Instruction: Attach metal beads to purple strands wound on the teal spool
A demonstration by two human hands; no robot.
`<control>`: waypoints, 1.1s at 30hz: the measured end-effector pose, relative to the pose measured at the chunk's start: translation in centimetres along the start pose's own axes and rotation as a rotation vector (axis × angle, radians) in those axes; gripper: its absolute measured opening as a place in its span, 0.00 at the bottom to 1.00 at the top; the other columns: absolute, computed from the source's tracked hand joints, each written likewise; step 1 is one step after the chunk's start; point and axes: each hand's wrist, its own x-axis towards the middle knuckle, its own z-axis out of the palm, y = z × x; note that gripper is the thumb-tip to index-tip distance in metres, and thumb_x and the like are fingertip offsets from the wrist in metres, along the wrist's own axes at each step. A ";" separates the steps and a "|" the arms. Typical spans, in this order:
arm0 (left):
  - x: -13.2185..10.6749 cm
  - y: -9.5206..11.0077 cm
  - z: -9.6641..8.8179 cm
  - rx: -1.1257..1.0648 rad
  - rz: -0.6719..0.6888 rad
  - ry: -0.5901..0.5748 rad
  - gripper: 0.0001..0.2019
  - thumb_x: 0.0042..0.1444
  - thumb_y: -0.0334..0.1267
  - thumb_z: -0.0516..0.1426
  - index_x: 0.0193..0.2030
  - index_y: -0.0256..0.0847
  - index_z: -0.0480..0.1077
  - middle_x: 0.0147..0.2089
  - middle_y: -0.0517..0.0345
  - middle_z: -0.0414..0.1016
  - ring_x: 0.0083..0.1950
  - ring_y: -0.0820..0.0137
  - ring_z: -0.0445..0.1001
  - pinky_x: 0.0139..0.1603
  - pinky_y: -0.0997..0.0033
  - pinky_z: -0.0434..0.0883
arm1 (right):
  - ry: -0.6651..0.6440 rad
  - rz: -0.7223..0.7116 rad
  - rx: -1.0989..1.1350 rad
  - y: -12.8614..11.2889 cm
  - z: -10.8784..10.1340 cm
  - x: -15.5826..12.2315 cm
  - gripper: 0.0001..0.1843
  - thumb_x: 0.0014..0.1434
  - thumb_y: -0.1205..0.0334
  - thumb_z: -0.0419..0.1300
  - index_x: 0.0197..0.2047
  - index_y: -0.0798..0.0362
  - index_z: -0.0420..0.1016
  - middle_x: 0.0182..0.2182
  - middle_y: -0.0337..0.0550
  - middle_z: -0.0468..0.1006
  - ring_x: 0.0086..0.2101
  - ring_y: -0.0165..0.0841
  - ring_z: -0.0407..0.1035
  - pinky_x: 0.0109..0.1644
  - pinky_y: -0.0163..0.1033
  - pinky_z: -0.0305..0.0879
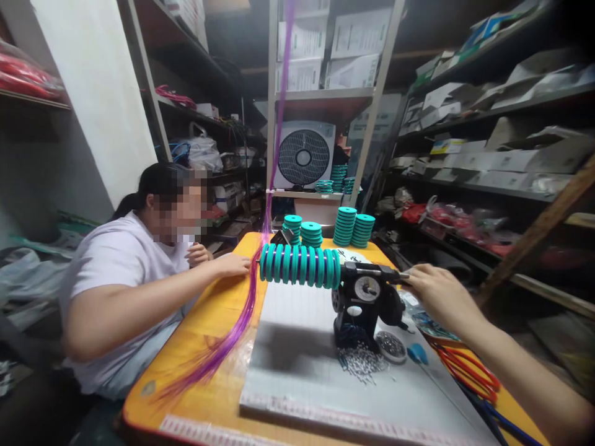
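Note:
My right hand [434, 292] reaches in from the right and grips the crank handle of a black winding machine [365, 303] with a round dial. Its fingers are curled round the handle. A row of teal spools [300, 265] sits on the machine's horizontal shaft. Purple strands [251, 291] hang down from above and trail across the yellow table [204, 322]. My left hand is out of view. Across the table to the left sits a person in a white shirt [116, 272], one hand [232, 265] at the spools' left end.
Stacks of teal spools [346, 226] stand at the table's far edge. A grey board [297, 371] lies under the machine, with small metal bits [360, 365], a tin lid [391, 345] and red-handled scissors [469, 371]. Shelves with boxes surround us; a fan [304, 156] stands behind.

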 end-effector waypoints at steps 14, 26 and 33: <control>4.8 12.4 -11.8 0.533 0.329 -0.263 0.27 0.58 0.31 0.37 0.19 0.22 0.71 0.23 0.63 0.65 0.40 0.73 0.75 0.35 0.80 0.59 | 0.145 -0.145 -0.010 -2.3 -2.6 -10.1 0.18 0.57 0.64 0.53 0.49 0.42 0.74 0.42 0.41 0.79 0.45 0.44 0.70 0.60 0.58 0.50; 1.5 12.8 -10.8 1.229 0.611 -0.956 0.16 0.48 0.31 0.58 0.20 0.43 0.52 0.20 0.62 0.54 0.24 0.66 0.65 0.31 0.62 0.67 | 0.239 -0.077 -0.023 0.0 -2.6 -0.6 0.22 0.67 0.54 0.42 0.42 0.49 0.77 0.38 0.51 0.77 0.43 0.47 0.68 0.58 0.61 0.49; 4.1 15.8 -13.6 0.908 0.626 -0.513 0.15 0.54 0.45 0.57 0.18 0.46 0.69 0.23 0.62 0.66 0.32 0.69 0.65 0.39 0.64 0.63 | 0.117 -0.081 0.005 0.8 1.1 0.0 0.14 0.63 0.61 0.50 0.35 0.50 0.77 0.35 0.49 0.77 0.41 0.42 0.66 0.54 0.53 0.53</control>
